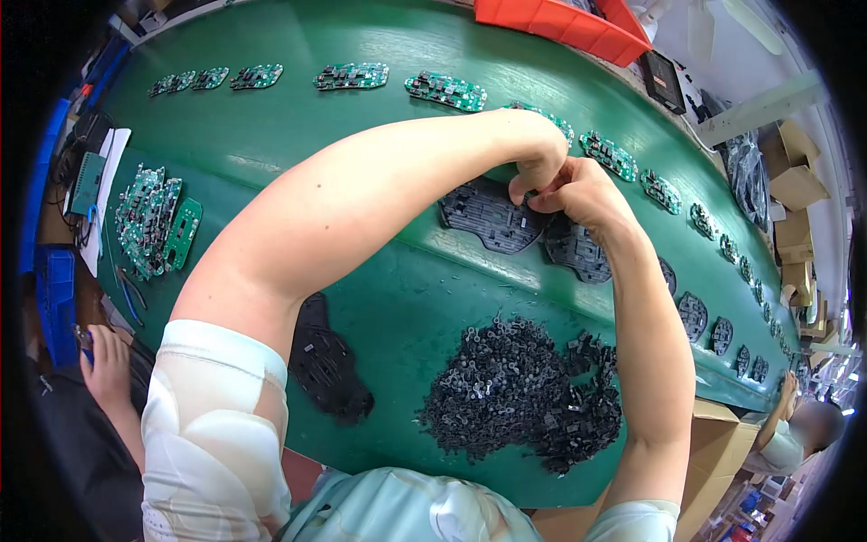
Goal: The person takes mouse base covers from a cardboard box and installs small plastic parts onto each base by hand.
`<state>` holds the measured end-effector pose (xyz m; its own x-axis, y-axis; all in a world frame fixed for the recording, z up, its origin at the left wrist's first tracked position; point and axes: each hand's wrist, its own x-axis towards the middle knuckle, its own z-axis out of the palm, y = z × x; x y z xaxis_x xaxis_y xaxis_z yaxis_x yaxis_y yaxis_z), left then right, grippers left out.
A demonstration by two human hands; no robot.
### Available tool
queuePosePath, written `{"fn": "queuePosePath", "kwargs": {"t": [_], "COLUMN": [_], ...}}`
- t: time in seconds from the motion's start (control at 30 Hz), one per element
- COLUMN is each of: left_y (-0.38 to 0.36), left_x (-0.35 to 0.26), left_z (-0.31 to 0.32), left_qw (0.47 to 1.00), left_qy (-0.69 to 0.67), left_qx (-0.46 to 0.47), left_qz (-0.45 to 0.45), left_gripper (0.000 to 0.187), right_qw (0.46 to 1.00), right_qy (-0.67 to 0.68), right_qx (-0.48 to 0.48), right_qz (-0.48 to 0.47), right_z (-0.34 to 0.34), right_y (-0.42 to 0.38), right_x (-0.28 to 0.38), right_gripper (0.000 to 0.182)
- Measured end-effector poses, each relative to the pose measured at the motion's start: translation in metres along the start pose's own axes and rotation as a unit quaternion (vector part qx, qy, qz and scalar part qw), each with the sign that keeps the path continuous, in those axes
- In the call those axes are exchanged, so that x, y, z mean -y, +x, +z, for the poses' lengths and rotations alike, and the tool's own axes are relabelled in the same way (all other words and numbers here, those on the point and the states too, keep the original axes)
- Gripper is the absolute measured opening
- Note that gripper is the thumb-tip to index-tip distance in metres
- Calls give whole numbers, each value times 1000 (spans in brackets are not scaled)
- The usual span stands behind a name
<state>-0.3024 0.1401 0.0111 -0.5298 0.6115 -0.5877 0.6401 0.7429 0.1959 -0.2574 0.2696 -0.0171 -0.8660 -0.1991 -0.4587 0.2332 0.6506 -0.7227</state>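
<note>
Hands meeting over flat black plastic panel (488, 215), left hand (539, 167) and right hand (582, 191) both pinching some tiny part, too small for naming; drawing from loose heap of small black plastic clips (515, 393) lying below wrists, within easy reach.

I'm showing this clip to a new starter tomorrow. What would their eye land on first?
Most likely the two bare forearms crossing mid-frame, the left hand and right hand pinched together over a black plastic panel on the green belt. Next, the heap of small black parts close in front, and the row of green circuit boards along the belt's far edge.
</note>
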Motion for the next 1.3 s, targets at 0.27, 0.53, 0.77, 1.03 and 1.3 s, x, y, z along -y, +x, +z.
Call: {"fn": "queuePosePath", "kwargs": {"t": [0.27, 0.53, 0.77, 1.03, 1.3], "left_y": [1, -2, -6, -76, -259], "left_x": [-7, -15, -7, 15, -39], "left_z": [-3, -4, 17, 61, 151], "left_qw": [1000, 1000, 992, 893, 918], "left_qy": [13, 10, -59, -165, -197], "left_qx": [6, -2, -111, -401, -345], "left_qz": [-7, -19, -20, 120, 16], "left_gripper": [48, 47, 33, 32, 49], "right_qw": [999, 984, 954, 963, 969], "right_qy": [-36, -167, -254, -124, -141], "right_qx": [-5, -50, -102, -156, -188], "right_qz": [-11, -26, -120, -183, -70], "right_z": [3, 7, 22, -6, -18], "right_y": [5, -21, -20, -73, -180], "right_x": [-9, 12, -7, -1, -49], "right_gripper": [26, 22, 26, 22, 15]}}
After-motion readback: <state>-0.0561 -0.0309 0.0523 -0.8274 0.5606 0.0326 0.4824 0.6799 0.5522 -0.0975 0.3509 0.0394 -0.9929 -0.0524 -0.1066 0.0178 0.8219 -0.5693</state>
